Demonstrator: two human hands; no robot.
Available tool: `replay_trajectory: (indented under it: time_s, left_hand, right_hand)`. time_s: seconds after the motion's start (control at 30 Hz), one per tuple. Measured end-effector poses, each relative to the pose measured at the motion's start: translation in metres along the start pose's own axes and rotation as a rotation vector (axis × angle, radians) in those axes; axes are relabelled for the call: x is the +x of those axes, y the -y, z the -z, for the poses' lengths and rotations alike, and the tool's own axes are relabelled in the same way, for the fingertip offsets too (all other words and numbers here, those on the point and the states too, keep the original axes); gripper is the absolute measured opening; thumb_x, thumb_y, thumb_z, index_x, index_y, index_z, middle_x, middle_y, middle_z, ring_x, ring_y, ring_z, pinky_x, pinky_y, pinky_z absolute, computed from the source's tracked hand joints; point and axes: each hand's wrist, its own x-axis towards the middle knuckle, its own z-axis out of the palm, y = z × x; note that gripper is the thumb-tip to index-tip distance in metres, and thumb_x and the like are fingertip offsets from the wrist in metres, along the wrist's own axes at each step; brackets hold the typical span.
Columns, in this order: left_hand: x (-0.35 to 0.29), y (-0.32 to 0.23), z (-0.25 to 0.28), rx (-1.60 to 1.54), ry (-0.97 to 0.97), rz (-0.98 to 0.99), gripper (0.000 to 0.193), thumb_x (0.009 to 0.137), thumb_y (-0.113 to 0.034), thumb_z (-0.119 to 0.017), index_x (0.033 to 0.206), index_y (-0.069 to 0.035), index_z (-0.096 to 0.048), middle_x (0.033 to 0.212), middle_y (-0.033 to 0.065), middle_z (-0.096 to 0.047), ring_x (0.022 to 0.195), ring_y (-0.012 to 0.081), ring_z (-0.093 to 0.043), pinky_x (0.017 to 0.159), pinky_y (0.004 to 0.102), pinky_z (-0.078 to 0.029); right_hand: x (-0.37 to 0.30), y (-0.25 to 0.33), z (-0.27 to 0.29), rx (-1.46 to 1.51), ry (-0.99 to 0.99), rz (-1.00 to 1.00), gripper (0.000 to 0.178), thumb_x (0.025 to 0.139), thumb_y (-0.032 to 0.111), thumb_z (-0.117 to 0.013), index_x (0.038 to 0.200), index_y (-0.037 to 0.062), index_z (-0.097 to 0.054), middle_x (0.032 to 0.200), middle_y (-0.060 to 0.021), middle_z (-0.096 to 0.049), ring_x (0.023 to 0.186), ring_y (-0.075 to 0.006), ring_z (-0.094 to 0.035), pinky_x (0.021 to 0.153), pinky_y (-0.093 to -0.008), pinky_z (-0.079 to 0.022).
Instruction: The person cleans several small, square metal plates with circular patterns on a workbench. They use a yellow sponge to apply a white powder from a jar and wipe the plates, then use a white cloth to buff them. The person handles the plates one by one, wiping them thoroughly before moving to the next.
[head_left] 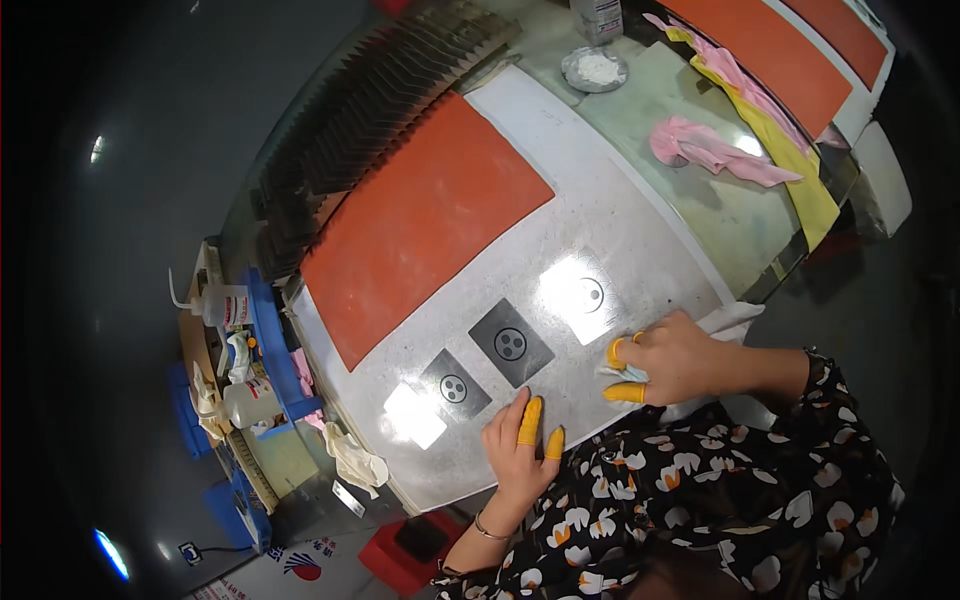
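Note:
My left hand [515,455] lies on the pale work sheet with its fingers stretched out, yellow finger cots on some of them. One fingertip is at the near corner of a dark square plate [488,337] marked with a ring and round spots. Closed around a crumpled white wipe [632,374], my right hand [680,358] also wears yellow finger cots. Beyond it lies another plate [592,294], partly washed out by glare. A smaller grey plate [440,376] with a similar ring sits left of the dark one. Glare covers the shape left of that.
An orange-red mat [430,220] covers the far left of the sheet, beside a row of dark metal sheets [370,100]. At the far right are a dish of white powder [596,68], a pink cloth [725,155] and a yellow cloth [790,150]. Squeeze bottles [225,305] stand at left.

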Motion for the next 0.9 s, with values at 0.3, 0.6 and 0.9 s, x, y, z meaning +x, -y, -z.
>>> replay_trajectory:
  time_s: [0.3, 0.6, 0.9]
  left_hand:
    - [0.003, 0.001, -0.001, 0.023, 0.034, 0.02, 0.048, 0.067, -0.015, -0.07, 0.111, 0.0, -0.056, 0.123, 0.0133, -0.052, 0.101, 0.0295, -0.049, 0.082, 0.0391, -0.036]
    - [0.005, -0.001, -0.001, 0.027, 0.048, 0.036, 0.048, 0.068, -0.014, -0.07, 0.111, 0.001, -0.055, 0.122, 0.0131, -0.053, 0.099, 0.0293, -0.05, 0.082, 0.0384, -0.035]
    - [0.005, -0.001, -0.001, -0.006, 0.021, 0.047, 0.047, 0.069, -0.014, -0.069, 0.112, 0.0, -0.055, 0.123, 0.0107, -0.053, 0.101, 0.0284, -0.05, 0.083, 0.0385, -0.036]
  right_hand:
    - [0.004, -0.009, 0.004, 0.066, -0.081, 0.113, 0.034, 0.075, 0.038, -0.066, 0.077, 0.0052, -0.059, 0.052, -0.01, -0.056, 0.047, -0.0267, -0.058, 0.042, -0.0363, -0.044]
    - [0.003, -0.014, 0.007, 0.117, 0.049, 0.074, 0.036, 0.079, 0.04, -0.061, 0.083, 0.0038, -0.06, 0.058, -0.0133, -0.06, 0.052, -0.0294, -0.061, 0.047, -0.0394, -0.047]
    - [0.005, -0.002, 0.013, 0.071, 0.185, -0.065, 0.045, 0.078, 0.048, -0.06, 0.088, 0.0045, -0.058, 0.062, -0.0148, -0.061, 0.058, -0.0339, -0.062, 0.054, -0.0445, -0.047]
